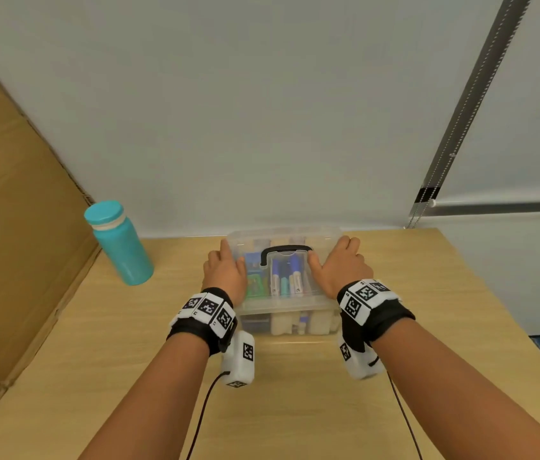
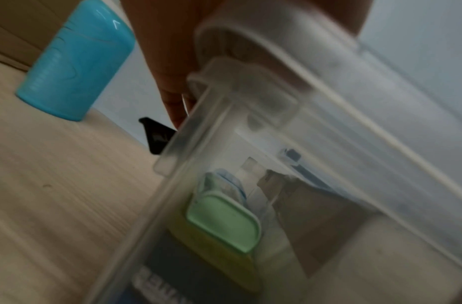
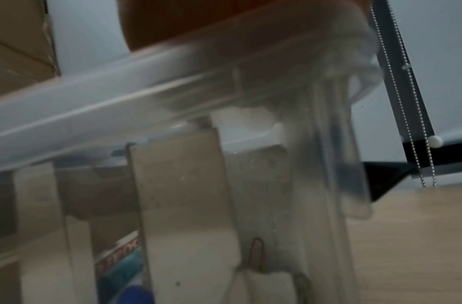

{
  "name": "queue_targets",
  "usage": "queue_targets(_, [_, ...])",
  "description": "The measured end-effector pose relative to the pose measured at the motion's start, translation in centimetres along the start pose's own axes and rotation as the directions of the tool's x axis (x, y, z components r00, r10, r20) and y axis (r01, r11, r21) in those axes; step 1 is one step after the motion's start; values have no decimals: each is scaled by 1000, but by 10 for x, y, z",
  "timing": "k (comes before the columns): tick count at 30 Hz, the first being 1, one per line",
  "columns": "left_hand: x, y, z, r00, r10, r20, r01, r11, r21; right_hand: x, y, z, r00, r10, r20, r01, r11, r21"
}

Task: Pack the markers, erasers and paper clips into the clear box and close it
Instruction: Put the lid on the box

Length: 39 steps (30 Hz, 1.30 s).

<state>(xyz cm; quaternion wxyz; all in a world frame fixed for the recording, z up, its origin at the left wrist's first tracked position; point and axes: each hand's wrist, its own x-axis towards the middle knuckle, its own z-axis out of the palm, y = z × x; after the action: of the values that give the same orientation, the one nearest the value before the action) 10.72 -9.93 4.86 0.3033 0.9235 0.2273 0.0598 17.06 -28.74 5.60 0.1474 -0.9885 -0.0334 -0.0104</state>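
Note:
The clear box (image 1: 288,313) stands on the table with its lid (image 1: 320,287) on top and a black handle (image 1: 283,250) lying flat. Blue and teal markers (image 1: 290,277) and a green case (image 1: 255,283) show through the lid. My left hand (image 1: 227,263) lies on the lid's left edge and my right hand (image 1: 341,260) on its right edge, fingers straight and pointing away. In the left wrist view the fingers (image 2: 172,82) reach down past the box's side near a black latch (image 2: 157,135). A paper clip (image 3: 257,255) lies inside, seen in the right wrist view.
A teal bottle (image 1: 119,244) stands at the left of the wooden table (image 1: 295,393), next to a cardboard sheet (image 1: 13,227). A white wall rises just behind the box. A blind's bead chain (image 1: 461,111) hangs at the right.

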Motion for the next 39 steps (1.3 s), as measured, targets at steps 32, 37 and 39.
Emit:
queue_targets(32, [7,7,3,994,-107,-7,107,990,89,3,16,5,986,76,147,-91,991,98])
queue_targets(37, [11,6,2,996,-79,43,71,985,155,5,16,7,986,83,145,-99,989,108])
queue_targets(39, [12,5,2,997,-54,59,43,983,177,6,16,8,985,89,145,-105,989,107])
